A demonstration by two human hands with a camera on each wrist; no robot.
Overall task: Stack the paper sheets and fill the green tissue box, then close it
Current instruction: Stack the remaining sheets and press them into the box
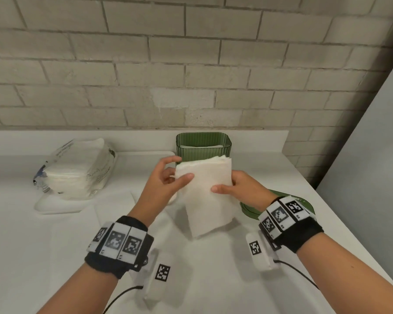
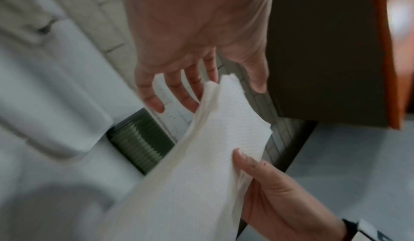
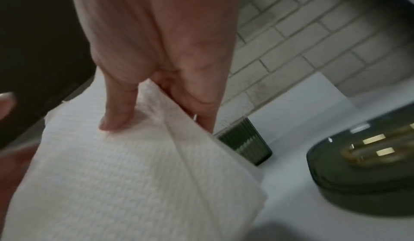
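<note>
I hold a thick stack of white paper sheets [image 1: 205, 200] [image 2: 201, 174] [image 3: 134, 174] upright over the counter, just in front of the open green tissue box [image 1: 203, 150] [image 2: 141, 142] [image 3: 244, 144]. My right hand [image 1: 227, 186] [image 3: 156, 121] pinches the stack's right edge, thumb in front and fingers behind. My left hand [image 1: 184, 167] [image 2: 201, 92] brackets the top left corner with loose, spread fingers behind the sheets; its thumb stands just clear of the front. White paper shows inside the box. The green lid [image 1: 250, 207] [image 3: 358, 170] lies flat at the right, partly hidden by my right wrist.
A plastic-wrapped pack of paper towels [image 1: 77, 168] sits on a white tray [image 1: 55, 207] at the left. A brick wall [image 1: 191, 64] runs behind the counter. The counter's right edge [image 1: 327, 200] slants close to the lid.
</note>
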